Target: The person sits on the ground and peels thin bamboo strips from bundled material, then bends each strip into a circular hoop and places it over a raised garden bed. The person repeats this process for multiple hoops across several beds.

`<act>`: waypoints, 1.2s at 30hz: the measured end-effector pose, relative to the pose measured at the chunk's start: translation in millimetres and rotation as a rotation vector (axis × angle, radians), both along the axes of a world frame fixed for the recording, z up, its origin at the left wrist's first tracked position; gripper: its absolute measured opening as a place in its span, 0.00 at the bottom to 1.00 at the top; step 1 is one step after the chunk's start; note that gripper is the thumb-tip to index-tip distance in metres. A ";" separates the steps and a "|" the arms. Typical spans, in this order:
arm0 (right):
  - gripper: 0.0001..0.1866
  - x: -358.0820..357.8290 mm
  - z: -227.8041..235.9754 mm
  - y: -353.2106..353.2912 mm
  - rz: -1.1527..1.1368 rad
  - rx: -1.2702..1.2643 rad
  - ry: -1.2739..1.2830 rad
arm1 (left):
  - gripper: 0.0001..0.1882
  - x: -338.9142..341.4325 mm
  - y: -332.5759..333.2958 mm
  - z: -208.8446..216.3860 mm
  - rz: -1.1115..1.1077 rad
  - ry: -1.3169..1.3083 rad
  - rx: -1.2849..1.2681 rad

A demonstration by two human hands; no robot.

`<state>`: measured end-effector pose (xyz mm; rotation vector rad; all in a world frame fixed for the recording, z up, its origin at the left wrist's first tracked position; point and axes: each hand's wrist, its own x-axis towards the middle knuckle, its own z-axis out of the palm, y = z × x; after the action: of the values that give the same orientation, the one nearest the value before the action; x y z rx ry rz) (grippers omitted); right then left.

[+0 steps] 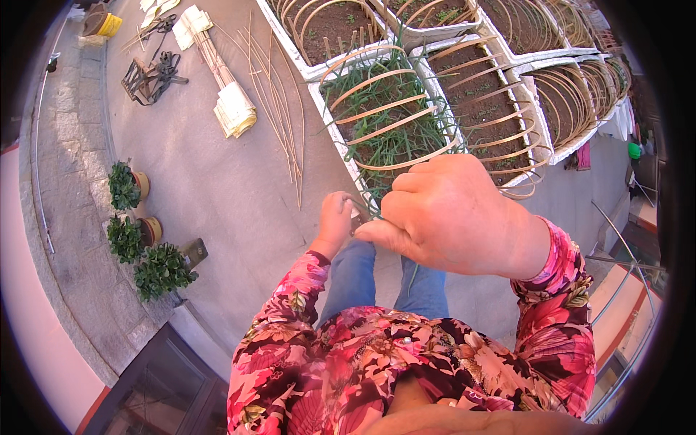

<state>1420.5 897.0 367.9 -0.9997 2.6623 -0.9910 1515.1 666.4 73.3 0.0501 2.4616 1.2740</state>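
My right hand is closed in a fist near the front edge of the planter, its thumb pressed toward the fingers. A thin green stalk hangs from beneath it over my trouser leg. My left hand is beside it, lower and to the left, with fingers curled closed. Something small, brownish and pale, shows at its fingertips, too small to name. Just beyond both hands stands a white foam planter box with leafy green onions growing under bent bamboo hoops.
More foam planters with hoops and soil stand beyond and to the right. Loose bamboo strips and a tied bundle lie on the concrete at left. Potted plants line the left kerb. Dark straps lie farther off.
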 end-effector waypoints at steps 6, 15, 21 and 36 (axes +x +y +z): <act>0.26 9.4 90.3 -19.3 -0.095 -0.503 0.069 | 0.10 47.0 -11.6 15.4 0.090 -0.138 0.017; 0.14 79.7 2.7 -7.4 -0.268 -0.539 -0.429 | 0.12 134.0 5.0 29.2 0.171 -0.259 0.076; 0.31 174.2 -181.9 -27.3 -0.009 0.565 -0.449 | 0.15 180.4 -2.0 5.3 0.193 -0.365 0.005; 0.20 135.9 -514.3 -264.2 -0.797 0.026 -1.344 | 0.13 170.9 -216.8 -140.1 0.261 -0.603 0.130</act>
<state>1556.3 632.8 -146.4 0.6904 1.7418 -1.0961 1686.0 449.6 -66.8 -0.5562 1.9046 1.3098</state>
